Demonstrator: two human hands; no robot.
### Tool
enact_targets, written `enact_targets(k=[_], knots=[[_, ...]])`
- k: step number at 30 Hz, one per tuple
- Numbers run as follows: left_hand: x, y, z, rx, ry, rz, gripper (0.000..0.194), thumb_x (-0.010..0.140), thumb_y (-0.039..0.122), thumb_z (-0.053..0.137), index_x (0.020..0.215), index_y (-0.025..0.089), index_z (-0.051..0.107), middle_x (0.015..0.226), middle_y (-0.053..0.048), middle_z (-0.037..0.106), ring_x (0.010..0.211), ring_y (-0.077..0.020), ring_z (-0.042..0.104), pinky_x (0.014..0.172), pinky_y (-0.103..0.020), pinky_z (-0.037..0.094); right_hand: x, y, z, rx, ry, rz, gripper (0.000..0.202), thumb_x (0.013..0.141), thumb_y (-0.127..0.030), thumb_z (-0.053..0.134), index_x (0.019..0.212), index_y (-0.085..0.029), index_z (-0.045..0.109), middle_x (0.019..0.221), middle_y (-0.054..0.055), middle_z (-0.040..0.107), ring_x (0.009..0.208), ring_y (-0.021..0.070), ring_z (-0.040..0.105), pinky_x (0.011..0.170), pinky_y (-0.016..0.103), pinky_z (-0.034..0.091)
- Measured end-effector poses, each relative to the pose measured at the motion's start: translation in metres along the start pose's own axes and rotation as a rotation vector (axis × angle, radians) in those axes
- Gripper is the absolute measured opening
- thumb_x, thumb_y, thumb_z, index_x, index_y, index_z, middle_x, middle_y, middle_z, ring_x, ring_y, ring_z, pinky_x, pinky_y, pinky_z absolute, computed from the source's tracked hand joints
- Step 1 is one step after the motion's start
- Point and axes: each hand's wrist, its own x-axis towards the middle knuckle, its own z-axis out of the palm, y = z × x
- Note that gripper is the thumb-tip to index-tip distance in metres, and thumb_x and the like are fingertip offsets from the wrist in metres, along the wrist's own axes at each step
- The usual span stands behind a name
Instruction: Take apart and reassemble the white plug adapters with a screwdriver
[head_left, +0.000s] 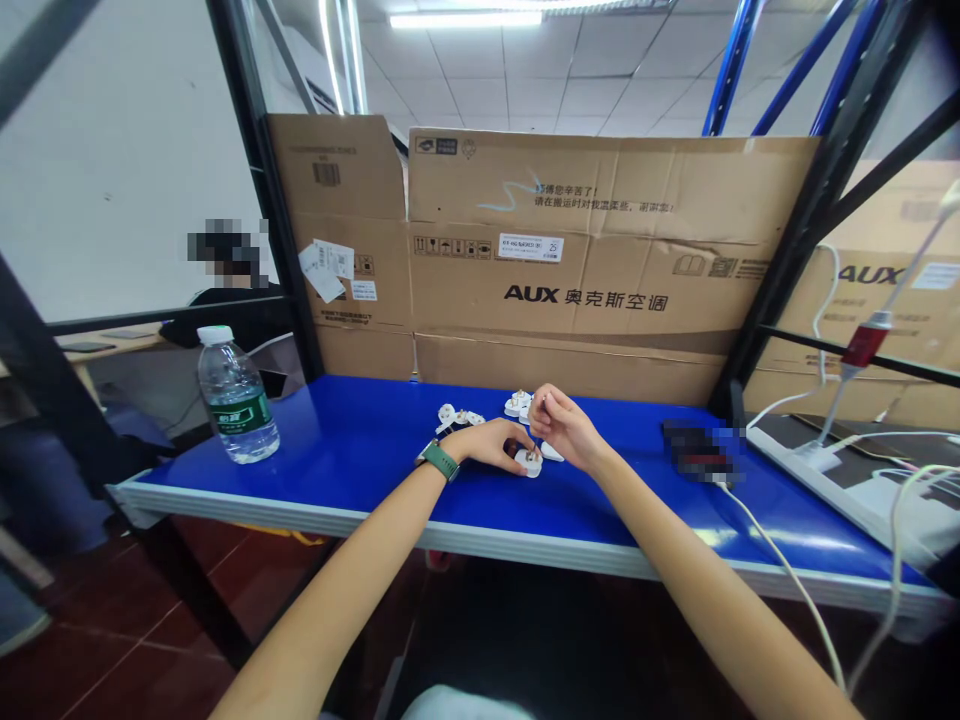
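Observation:
On the blue tabletop, my left hand (496, 443) is closed on a small white plug-like part (529, 462) that lies near the middle. My right hand (556, 415) is raised just above it, fingers pinched round a thin dark tool, like a screwdriver, whose lower end points down at the white part. Behind my left hand sits a group of white parts (459, 418), and more white pieces (517, 403) lie behind the gap between my hands. Another flat white piece (552, 452) rests beneath my right hand. A green-strapped watch is on my left wrist.
A water bottle (240, 405) stands at the table's left end. Cardboard (465, 290) lines the back. At the right are a blurred dark object (701, 452) with a cable, and a white tray (840, 490) with cables. A person (232, 290) sits beyond the left post.

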Motion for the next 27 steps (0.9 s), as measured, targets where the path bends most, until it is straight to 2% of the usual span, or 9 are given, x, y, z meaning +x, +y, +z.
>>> enact_targets(k=[3, 8, 13, 17, 21, 27], knots=[[0.0, 0.0, 0.0, 0.002, -0.01, 0.004, 0.043, 0.077, 0.039, 0.08, 0.116, 0.02, 0.075, 0.095, -0.005, 0.074, 0.076, -0.0151, 0.062, 0.07, -0.024, 0.046, 0.003, 0.005, -0.002, -0.042, 0.057, -0.028, 0.025, 0.091, -0.045, 0.066, 0.097, -0.026, 0.052, 0.068, -0.003, 0.046, 0.059, 0.0136, 0.04, 0.057, 0.025, 0.038], [0.0, 0.001, 0.0, -0.021, -0.007, 0.001, 0.043, 0.077, 0.036, 0.08, 0.116, 0.019, 0.074, 0.094, -0.005, 0.074, 0.078, -0.016, 0.064, 0.071, -0.024, 0.046, 0.002, 0.005, -0.004, -0.034, 0.068, -0.053, 0.029, 0.091, -0.048, 0.067, 0.087, -0.024, 0.051, 0.074, 0.0, 0.055, 0.067, 0.0154, 0.051, 0.067, 0.03, 0.047], [-0.001, 0.002, 0.0, -0.046, 0.002, 0.004, 0.044, 0.077, 0.037, 0.081, 0.116, 0.018, 0.074, 0.097, -0.006, 0.074, 0.08, -0.017, 0.065, 0.074, -0.025, 0.048, 0.001, 0.005, -0.001, -0.064, 0.014, -0.05, 0.033, 0.088, -0.052, 0.069, 0.085, -0.021, 0.059, 0.081, 0.002, 0.055, 0.077, 0.0159, 0.054, 0.079, 0.033, 0.051], [-0.001, 0.004, 0.0, -0.023, 0.009, 0.015, 0.042, 0.078, 0.039, 0.08, 0.115, 0.019, 0.075, 0.098, -0.006, 0.075, 0.082, -0.0171, 0.065, 0.075, -0.026, 0.047, 0.004, 0.007, -0.003, -0.15, 0.059, -0.066, 0.038, 0.085, -0.057, 0.071, 0.081, -0.02, 0.06, 0.082, 0.003, 0.056, 0.08, 0.0174, 0.054, 0.084, 0.037, 0.054], [-0.001, 0.003, -0.001, 0.027, -0.003, 0.013, 0.042, 0.079, 0.039, 0.08, 0.115, 0.019, 0.075, 0.095, -0.006, 0.075, 0.082, -0.0173, 0.065, 0.077, -0.026, 0.047, 0.008, 0.008, -0.009, -0.227, 0.128, -0.106, 0.038, 0.082, -0.057, 0.073, 0.08, -0.021, 0.062, 0.078, 0.002, 0.055, 0.075, 0.0173, 0.053, 0.08, 0.038, 0.056], [0.0, 0.004, -0.001, 0.0, -0.001, -0.004, 0.045, 0.077, 0.04, 0.082, 0.116, 0.019, 0.075, 0.096, -0.005, 0.076, 0.081, -0.0171, 0.064, 0.074, -0.025, 0.046, 0.01, 0.01, -0.017, -0.308, 0.11, -0.125, 0.035, 0.086, -0.056, 0.068, 0.089, -0.021, 0.068, 0.077, 0.003, 0.058, 0.07, 0.0183, 0.057, 0.067, 0.035, 0.054]])
